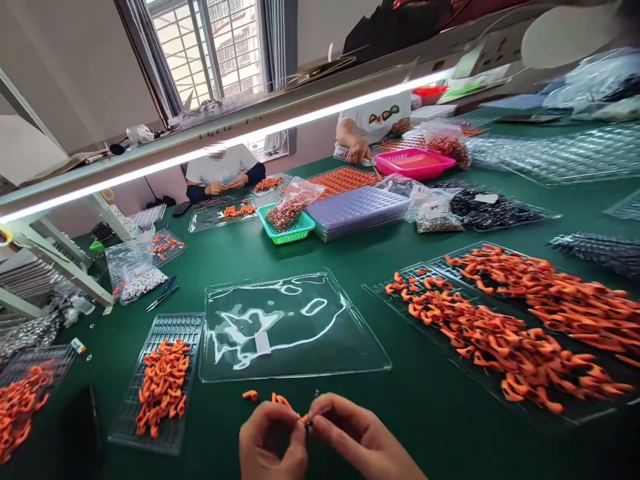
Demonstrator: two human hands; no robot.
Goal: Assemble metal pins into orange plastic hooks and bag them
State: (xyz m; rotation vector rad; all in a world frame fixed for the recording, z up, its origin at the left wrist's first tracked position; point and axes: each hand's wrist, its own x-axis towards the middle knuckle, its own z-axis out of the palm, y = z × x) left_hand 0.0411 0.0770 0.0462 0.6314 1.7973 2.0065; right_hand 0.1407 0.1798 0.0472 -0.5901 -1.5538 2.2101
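Observation:
At the near edge of the green table my left hand (273, 443) and my right hand (353, 433) meet, fingers pinched together on a small orange hook-shaped piece (304, 419). Two more orange pieces (250, 395) lie loose on the table just beyond my left hand. A flat clear plastic sheet (287, 327) lies right in front of both hands. A gridded tray with a heap of orange pieces (163, 383) sits to the left of the hands.
Two large trays heaped with orange pieces (505, 333) fill the right side. Farther off are a green basket (287, 230), stacked clear trays (357, 210), a pink tray (413, 163) and bagged parts. Two other people work at the far side (220, 173), (373, 123).

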